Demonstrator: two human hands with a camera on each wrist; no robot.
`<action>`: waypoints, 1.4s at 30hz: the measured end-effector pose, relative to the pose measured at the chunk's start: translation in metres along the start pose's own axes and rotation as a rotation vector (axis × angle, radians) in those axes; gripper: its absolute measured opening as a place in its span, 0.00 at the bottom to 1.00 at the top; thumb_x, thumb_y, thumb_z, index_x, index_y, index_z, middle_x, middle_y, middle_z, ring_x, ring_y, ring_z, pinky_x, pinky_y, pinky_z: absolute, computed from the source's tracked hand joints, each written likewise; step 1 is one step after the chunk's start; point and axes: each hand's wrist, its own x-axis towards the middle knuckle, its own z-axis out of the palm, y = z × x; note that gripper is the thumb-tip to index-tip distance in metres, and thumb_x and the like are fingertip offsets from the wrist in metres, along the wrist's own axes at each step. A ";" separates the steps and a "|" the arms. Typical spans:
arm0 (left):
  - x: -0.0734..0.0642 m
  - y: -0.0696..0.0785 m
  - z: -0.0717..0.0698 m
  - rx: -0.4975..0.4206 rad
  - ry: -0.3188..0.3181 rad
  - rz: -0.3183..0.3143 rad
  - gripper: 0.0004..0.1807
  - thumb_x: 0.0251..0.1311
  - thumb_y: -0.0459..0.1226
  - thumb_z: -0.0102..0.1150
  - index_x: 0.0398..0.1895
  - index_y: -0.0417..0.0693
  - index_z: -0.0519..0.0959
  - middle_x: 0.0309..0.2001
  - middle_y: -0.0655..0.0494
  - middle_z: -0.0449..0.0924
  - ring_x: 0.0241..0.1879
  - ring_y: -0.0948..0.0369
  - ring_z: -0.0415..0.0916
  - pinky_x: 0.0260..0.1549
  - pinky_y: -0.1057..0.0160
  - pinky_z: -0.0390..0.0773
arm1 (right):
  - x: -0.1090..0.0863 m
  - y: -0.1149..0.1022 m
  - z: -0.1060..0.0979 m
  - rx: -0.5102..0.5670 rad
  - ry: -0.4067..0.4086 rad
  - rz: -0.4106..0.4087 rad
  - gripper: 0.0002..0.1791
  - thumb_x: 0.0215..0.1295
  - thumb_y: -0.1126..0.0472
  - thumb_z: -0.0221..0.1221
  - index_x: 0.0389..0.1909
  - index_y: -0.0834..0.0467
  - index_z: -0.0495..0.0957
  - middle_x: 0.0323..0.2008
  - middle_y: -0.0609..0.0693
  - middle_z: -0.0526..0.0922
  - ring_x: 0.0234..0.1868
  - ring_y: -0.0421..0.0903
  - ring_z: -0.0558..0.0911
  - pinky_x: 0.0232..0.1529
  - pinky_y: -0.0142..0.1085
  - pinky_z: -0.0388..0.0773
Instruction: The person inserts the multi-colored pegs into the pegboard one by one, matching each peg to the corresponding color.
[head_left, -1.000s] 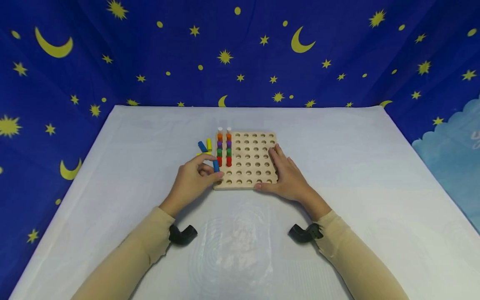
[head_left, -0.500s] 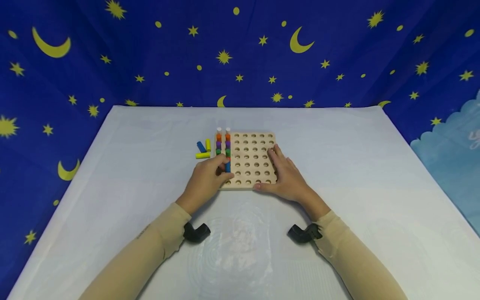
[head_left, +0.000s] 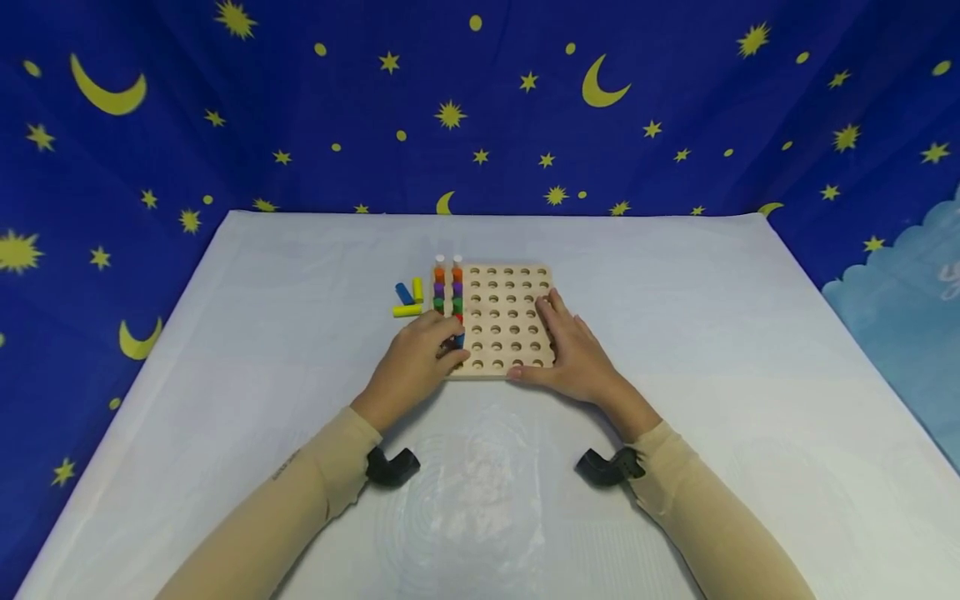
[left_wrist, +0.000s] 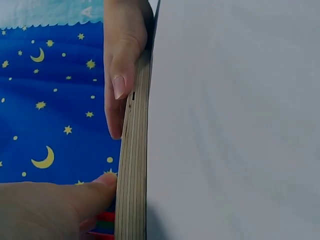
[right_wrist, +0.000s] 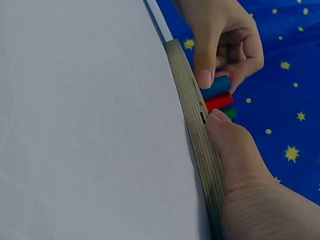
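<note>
A square wooden pegboard (head_left: 495, 373) with rows of holes lies flat on the table. My left hand (head_left: 411, 357) pinches a blue peg (right_wrist: 217, 87) between thumb and forefinger, upright at the second column, just nearer than the red peg (right_wrist: 220, 102). Behind it, two columns run back through green, purple (head_left: 458, 288), orange and white pegs; the left hand hides the front left corner of the board. My right hand (head_left: 577, 350) rests along the board's right side, thumb at the front edge and fingertips on top.
Left of the board lie a loose blue peg (head_left: 404, 293) and two yellow pegs, one of them lying crosswise (head_left: 407, 311). The white table (head_left: 675, 333) ends at a blue star-patterned curtain (head_left: 525, 117). Black curved mounts (head_left: 393, 467) sit at both wrists.
My left hand has carried the blue peg right from the board's left edge to the second column, and the peg now sits slightly lower. The right hand has stayed in place.
</note>
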 end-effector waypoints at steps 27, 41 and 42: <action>0.053 -0.075 -0.041 -0.281 -0.122 -0.637 0.31 0.66 0.46 0.60 0.69 0.45 0.69 0.36 0.52 0.70 0.32 0.59 0.66 0.31 0.64 0.67 | -0.002 -0.001 -0.001 -0.001 -0.014 0.005 0.68 0.49 0.29 0.67 0.80 0.52 0.38 0.80 0.50 0.31 0.81 0.52 0.40 0.78 0.51 0.37; 0.052 -0.079 -0.031 -0.328 0.048 -0.559 0.23 0.62 0.41 0.64 0.58 0.48 0.72 0.37 0.49 0.77 0.32 0.56 0.73 0.32 0.63 0.72 | -0.001 -0.001 -0.001 -0.005 -0.015 0.007 0.68 0.49 0.28 0.67 0.80 0.52 0.38 0.80 0.51 0.32 0.81 0.55 0.41 0.78 0.52 0.38; 0.052 -0.080 -0.031 -0.333 0.062 -0.553 0.22 0.62 0.40 0.64 0.58 0.48 0.72 0.36 0.49 0.78 0.31 0.57 0.73 0.32 0.63 0.72 | 0.000 -0.001 -0.001 -0.005 -0.013 0.008 0.68 0.49 0.29 0.67 0.80 0.52 0.38 0.81 0.51 0.32 0.81 0.55 0.41 0.78 0.52 0.38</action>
